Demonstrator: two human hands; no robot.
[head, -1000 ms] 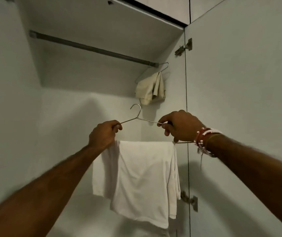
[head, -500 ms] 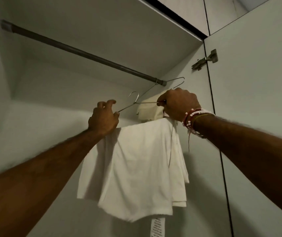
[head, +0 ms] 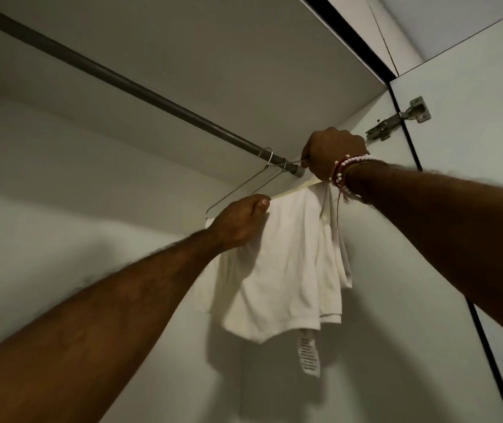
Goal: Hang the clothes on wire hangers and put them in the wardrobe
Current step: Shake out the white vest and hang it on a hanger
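White garment (head: pixel 283 270) draped on wire hanger (head: pixel 244 186), right hand (head: pixel 332 152) gripping one end, left hand (head: pixel 238 222) clutching other

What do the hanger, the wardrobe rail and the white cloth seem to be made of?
The hanger looks like thin bare steel wire: silvery, glinting at the hook. The rail seems a metal tube, dull grey, with a soft sheen along it. The cloth looks like matte off-white fabric, perhaps cotton: it drapes in soft folds.

Dim light falls on a pale wardrobe (head: pixel 61 285): dark metal rail (head: pixel 122 82) beneath the top panel (head: pixel 228 56), steel hinge (head: pixel 396 123) by the door (head: pixel 472 123).
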